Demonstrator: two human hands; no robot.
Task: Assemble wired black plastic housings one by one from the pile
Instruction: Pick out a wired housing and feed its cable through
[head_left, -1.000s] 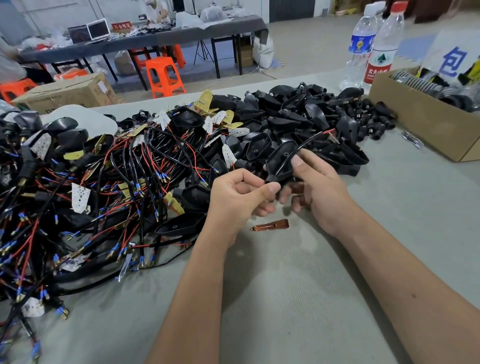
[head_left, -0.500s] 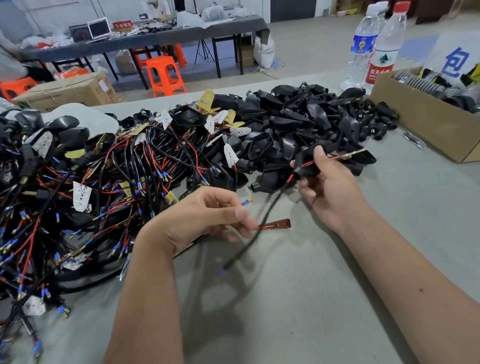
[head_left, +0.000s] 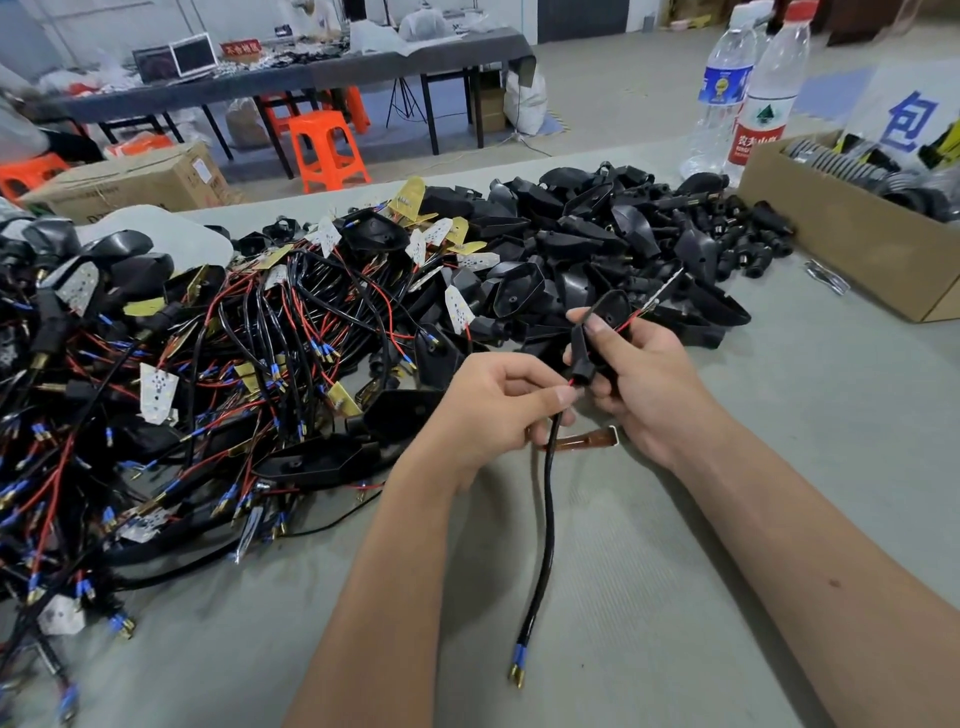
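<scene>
My right hand (head_left: 641, 382) grips a black plastic housing (head_left: 597, 332) upright by its stem, thumb pressed on its face. Thin red and black wires (head_left: 652, 306) stick out past its top. My left hand (head_left: 506, 402) pinches the black sleeved cable (head_left: 545, 519) just below the stem. The cable hangs down towards me and ends in a blue and brass terminal (head_left: 517, 665) over the table. Behind my hands lies the pile of bare black housings (head_left: 597, 244). To the left spreads a tangle of wired housings (head_left: 208, 364) with red and black leads.
A small amber part (head_left: 592, 440) lies on the grey table cover (head_left: 675, 597) under my hands. A cardboard box (head_left: 852, 249) of parts stands at the right, two water bottles (head_left: 748, 93) behind it. Beyond the far edge are orange stools and another table.
My left hand has risen from the table to the housing's stem and pinches the cable there. My right hand turned the housing upright and drew nearer. The cable now hangs straight down.
</scene>
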